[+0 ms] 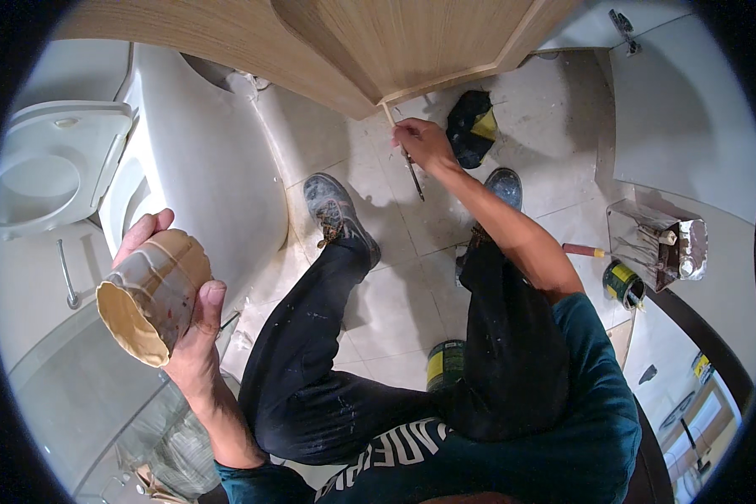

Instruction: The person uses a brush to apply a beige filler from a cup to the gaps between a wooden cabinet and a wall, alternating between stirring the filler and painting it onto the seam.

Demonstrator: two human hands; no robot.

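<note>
My left hand point(195, 349) is wrapped around a paint-smeared cup point(181, 281), tilted so that its opening with beige paint around the rim faces left. A thin paintbrush point(415, 178) is pinched in the fingers of my right hand point(428, 144). Its pale end is at the lower edge of a light wood-grain panel point(420, 46), and its dark handle points back toward me. Whether the brush tip touches the panel I cannot tell. My hands are far apart, the cup at the left and the brush ahead.
A white bathtub point(214, 160) and toilet point(38, 181) stand at the left. On the tiled floor lies a crumpled black and yellow bag point(472, 126). Green-yellow cans stand by my leg point(445, 365) and at the right point(622, 281), near a box of brushes point(647, 239).
</note>
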